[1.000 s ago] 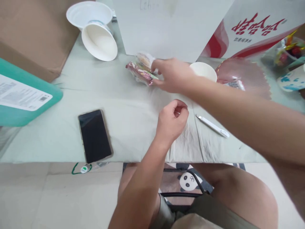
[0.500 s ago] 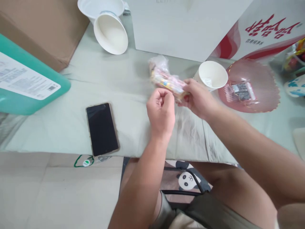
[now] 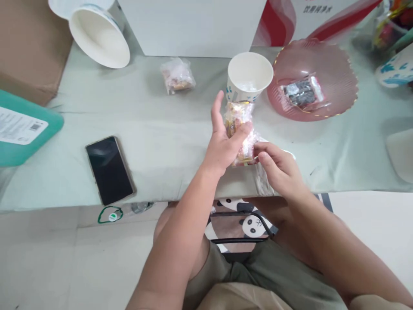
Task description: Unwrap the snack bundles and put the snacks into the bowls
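My left hand [image 3: 224, 144] is wrapped round a snack packet [image 3: 239, 125] in clear and yellow wrapping, thumb across its front and index finger raised. The packet is just in front of a white paper cup [image 3: 250, 73] with a blue pattern. My right hand [image 3: 280, 165] is at the packet's lower right, its fingers curled and pinched together; what they grip is hidden. Beneath that hand, crumpled clear film [image 3: 263, 181] shows at the table's front edge. Another clear-wrapped snack packet [image 3: 177, 76] lies by itself farther back on the left.
A pink ribbed bowl [image 3: 342, 92] with dark wrapped snacks [image 3: 303, 92] stands right of the cup. On the left are a phone [image 3: 110, 170], a green jug [image 3: 48, 142] and a tipped paper bowl [image 3: 100, 38]. A white box [image 3: 193, 28] borders the back of the cloth-covered table [image 3: 155, 125].
The snack packet has come nearer to me and is now in my left hand, which was a fist before. My right hand has moved down from it. The camera view has shifted.
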